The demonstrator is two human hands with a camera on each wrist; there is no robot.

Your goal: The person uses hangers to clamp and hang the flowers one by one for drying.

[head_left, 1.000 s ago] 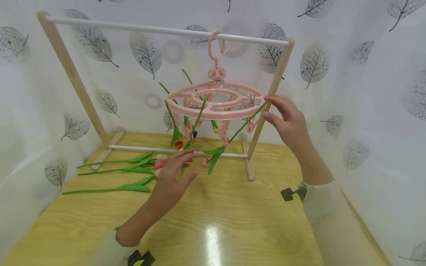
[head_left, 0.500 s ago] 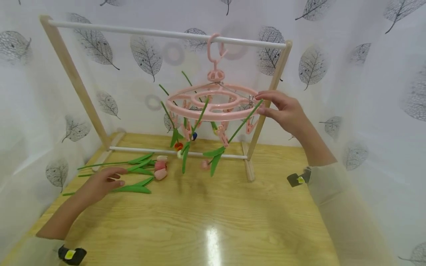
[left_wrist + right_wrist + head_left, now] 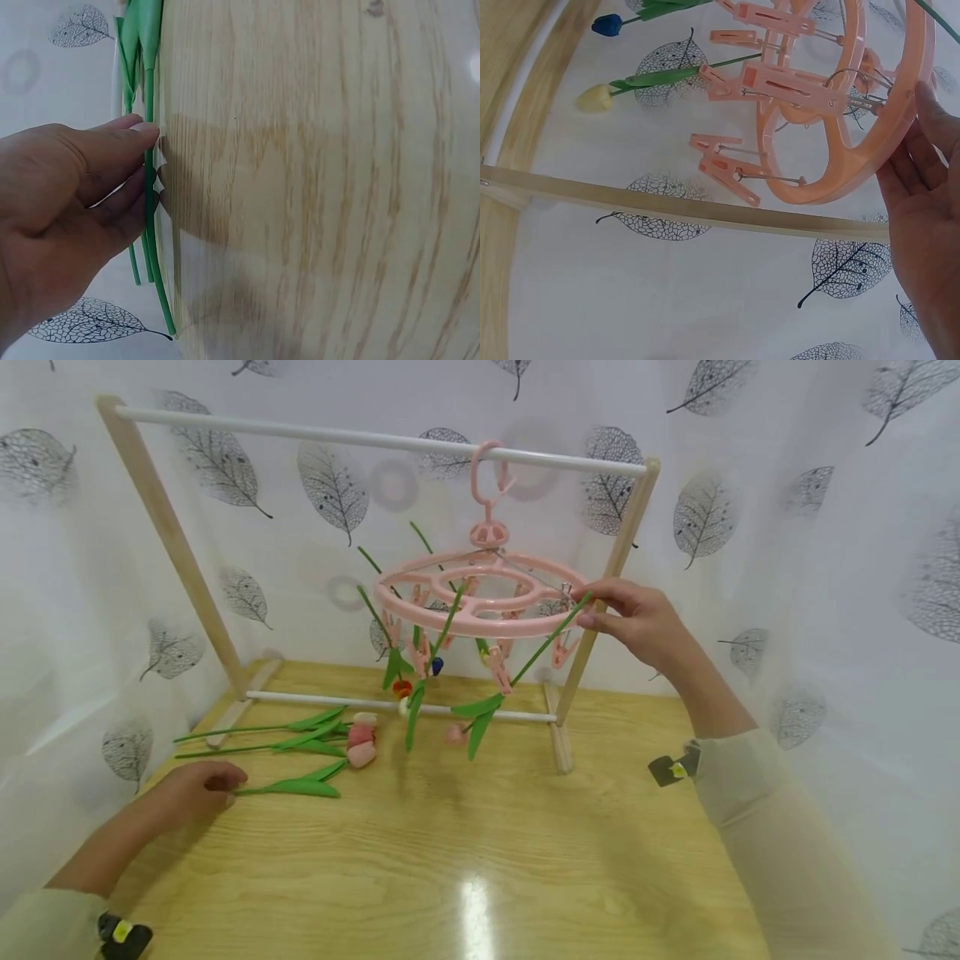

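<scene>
My left hand [image 3: 191,793] is at the left of the table, thumb and fingers closed about the stem of the nearest lying tulip [image 3: 300,786]. In the left wrist view that green stem [image 3: 152,247] runs past the thumb tip and in front of the fingers. My right hand [image 3: 641,620] grips the right rim of a round pink clip hanger [image 3: 487,625], thumb on the near side. From its clips hang several tulips upside down, among them a pink tulip [image 3: 456,732], a red tulip [image 3: 402,688] and a blue tulip [image 3: 606,25].
Two more tulips [image 3: 311,744] lie behind the nearest one, heads to the right. A rack with wooden posts [image 3: 176,547] and a white top rod [image 3: 300,433] carries the hanger. A leaf-patterned curtain [image 3: 847,610] encloses the wooden table [image 3: 450,860].
My left hand has left the hanging pink tulip, moved left and down, and come to the nearest lying tulip's stem. The right hand has shifted slightly left onto the hanger's rim.
</scene>
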